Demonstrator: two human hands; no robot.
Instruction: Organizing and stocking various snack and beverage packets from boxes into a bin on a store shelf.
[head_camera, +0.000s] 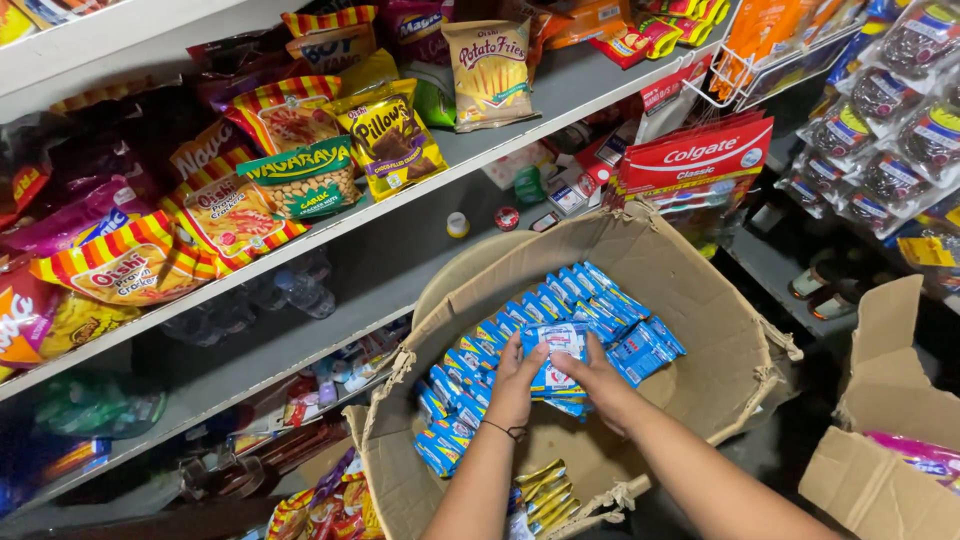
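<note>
Both hands low at frame centre inside the box (700, 340): left hand (520, 378) and right hand (590, 378) closed from either side on a stack of blue packets (556, 345), fingers curled over its top. Best squeezed evenly and lifted level, so none slip. Small, flat, glossy blue-and-white sachets, more lying in overlapping rows behind

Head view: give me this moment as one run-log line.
left hand: on blue packets | right hand: on same packets | where: inside cardboard box | nearby: gold packets, snack shelves
</note>
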